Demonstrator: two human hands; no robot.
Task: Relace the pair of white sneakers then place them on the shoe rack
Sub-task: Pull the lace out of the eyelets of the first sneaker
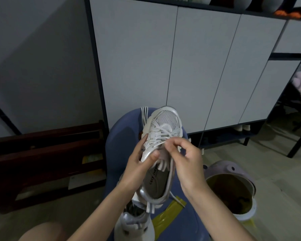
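From the head camera, you hold one white mesh sneaker with silver trim (161,136) above a round blue plastic stool (122,136). Its toe points away from you, toward the tall white cabinet doors (198,66).

Your left hand (139,167) grips the sneaker's left side, with the thumb pressed on the silver edge by the tongue. Your right hand (186,159) pinches the white flat shoelace (156,144) near the upper eyelets, fingers curled close together.

A second white sneaker (134,223) stands lower down, at the stool's near left edge by your knee. That makes two sneakers. A loose lace end (178,201) hangs under the held shoe, over a strip of yellow tape (169,211) on the stool.

On your left, a dark wooden rack (47,162) stands on the floor, with a strip of open floor between it and the stool. On your right, one pale pink pot with a white rim (233,188) sits just beside the stool, so that side is tight.
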